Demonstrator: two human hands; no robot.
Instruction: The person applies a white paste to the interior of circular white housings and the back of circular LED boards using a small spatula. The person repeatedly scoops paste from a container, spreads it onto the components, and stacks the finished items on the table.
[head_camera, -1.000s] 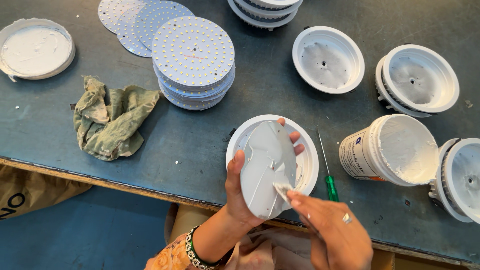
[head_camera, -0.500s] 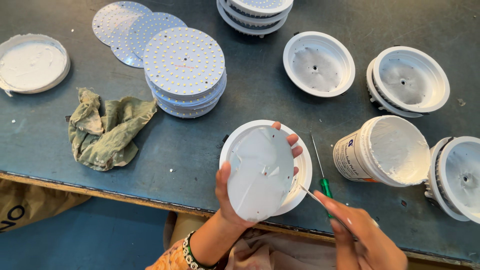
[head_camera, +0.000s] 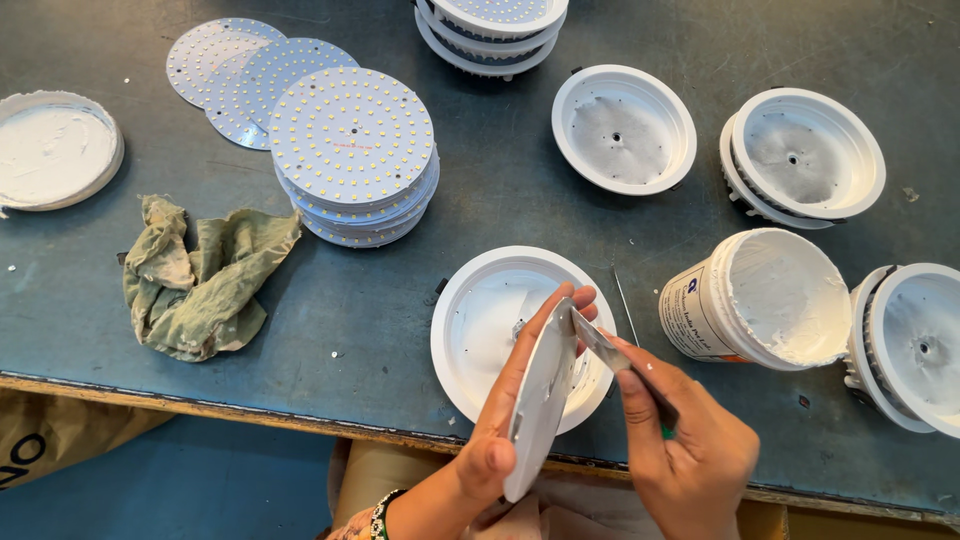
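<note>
Disc (head_camera: 541, 405) stands on edge above the white housing (head_camera: 480, 330) at the counter's (head_camera: 330, 330) near edge, the left hand (head_camera: 500, 420) with fingers closed around its rim. Right hand (head_camera: 685, 450) grips a thin blade (head_camera: 598, 345), tip touching the disc's top; a paste tub (head_camera: 770, 295) stands just beside.

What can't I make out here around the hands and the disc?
All head view:
- disc: held edge-on by the left hand, faces hidden.
- blade: handle buried in the right hand.
- white housing: centre covered by disc and fingers.
- right-hand housing: cut off by the frame edge.
</note>
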